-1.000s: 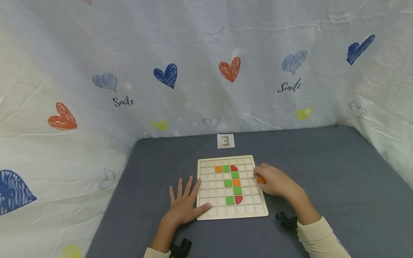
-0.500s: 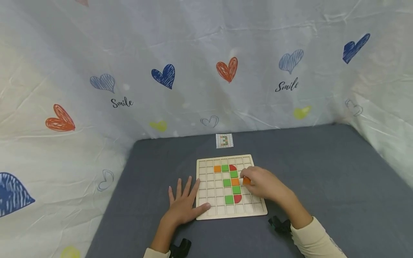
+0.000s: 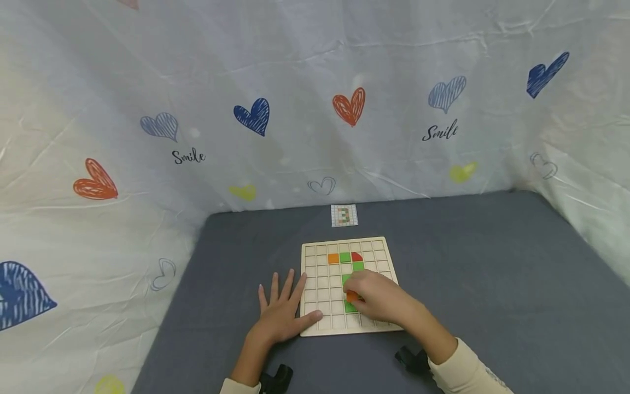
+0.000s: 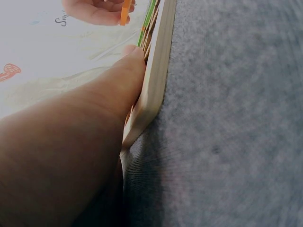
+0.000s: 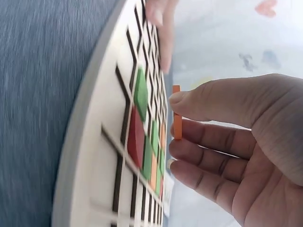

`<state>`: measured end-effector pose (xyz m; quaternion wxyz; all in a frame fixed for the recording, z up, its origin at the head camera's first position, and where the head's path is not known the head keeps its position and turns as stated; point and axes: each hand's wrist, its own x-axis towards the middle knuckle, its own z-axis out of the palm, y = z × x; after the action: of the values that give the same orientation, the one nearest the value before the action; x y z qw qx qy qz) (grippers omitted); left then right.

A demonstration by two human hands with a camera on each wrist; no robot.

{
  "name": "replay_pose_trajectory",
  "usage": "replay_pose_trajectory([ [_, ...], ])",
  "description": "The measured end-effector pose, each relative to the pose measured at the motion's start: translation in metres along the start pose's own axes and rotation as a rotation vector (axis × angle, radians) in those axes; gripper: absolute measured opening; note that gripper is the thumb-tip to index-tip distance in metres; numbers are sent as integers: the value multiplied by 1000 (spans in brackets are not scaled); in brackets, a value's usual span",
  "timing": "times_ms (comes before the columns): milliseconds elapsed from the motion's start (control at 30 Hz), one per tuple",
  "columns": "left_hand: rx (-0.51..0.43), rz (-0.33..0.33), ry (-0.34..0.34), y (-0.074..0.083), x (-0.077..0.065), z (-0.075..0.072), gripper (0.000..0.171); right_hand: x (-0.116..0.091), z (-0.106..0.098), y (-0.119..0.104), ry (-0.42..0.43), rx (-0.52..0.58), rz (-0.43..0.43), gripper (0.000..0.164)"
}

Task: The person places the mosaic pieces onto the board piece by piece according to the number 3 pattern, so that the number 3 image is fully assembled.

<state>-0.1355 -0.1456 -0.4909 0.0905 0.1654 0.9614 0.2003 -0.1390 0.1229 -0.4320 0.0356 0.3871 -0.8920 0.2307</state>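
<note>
A pale wooden grid board lies on the grey table, with orange, green and red tiles set in some of its squares. My right hand pinches an orange tile between thumb and fingers, over the lower middle of the board. In the right wrist view that tile stands edge-on, a little apart from the board's surface. My left hand lies with fingers spread at the board's left edge, its thumb over the lower left corner. The right hand hides several of the set tiles in the head view.
A small card printed with a coloured grid pattern lies behind the board. A white curtain with printed hearts hangs along the table's back and sides. Dark wrist-worn devices show beneath both forearms.
My right hand has carried the orange tile from the board's right edge leftward and toward me, over the lower middle squares. My left hand has stayed in place.
</note>
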Motion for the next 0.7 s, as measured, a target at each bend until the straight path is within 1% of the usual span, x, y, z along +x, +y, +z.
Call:
replay_pose_trajectory([
  [133, 28, -20, -12, -1, 1, 3, 98, 4, 9, -9, -19, -37, -24, 24],
  [333, 13, -26, -5, -3, 1, 4, 100, 8, 21, -15, -45, -76, -32, 24],
  [467, 3, -25, 0, -2, 1, 4, 100, 9, 26, -15, -40, -99, -32, 21],
  [700, 18, -25, 0, -3, 1, 5, 99, 11, 30, -14, -16, -111, -44, 18],
])
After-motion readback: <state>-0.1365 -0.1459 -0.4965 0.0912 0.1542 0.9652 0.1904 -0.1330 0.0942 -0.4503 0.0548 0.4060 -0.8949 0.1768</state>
